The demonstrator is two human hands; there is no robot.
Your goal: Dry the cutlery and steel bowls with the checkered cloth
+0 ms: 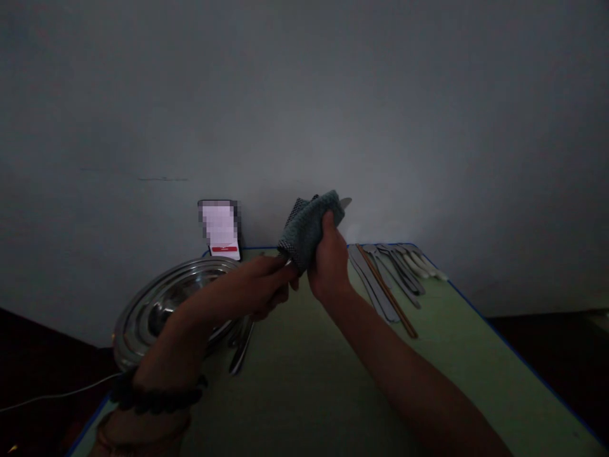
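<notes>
My left hand (pixel 266 284) is closed around the handle of a table knife (pixel 347 203). A grey-green cloth (pixel 309 227) with a checked trim is folded about the knife, hiding most of it, and only the rounded blade tip sticks out at the upper right. My right hand (pixel 332 260) grips the cloth around the blade, its thumb pressed along the near side. Both hands are raised above the far middle of the table.
Metal bowls or basins (pixel 137 311) stand at the left, with loose cutlery (pixel 242 349) beside them. A row of knives, chopsticks (pixel 387 292), spoons (pixel 387 270) and forks lies at the right. A lit phone (pixel 221 228) leans against the wall behind the green table (pixel 304 381).
</notes>
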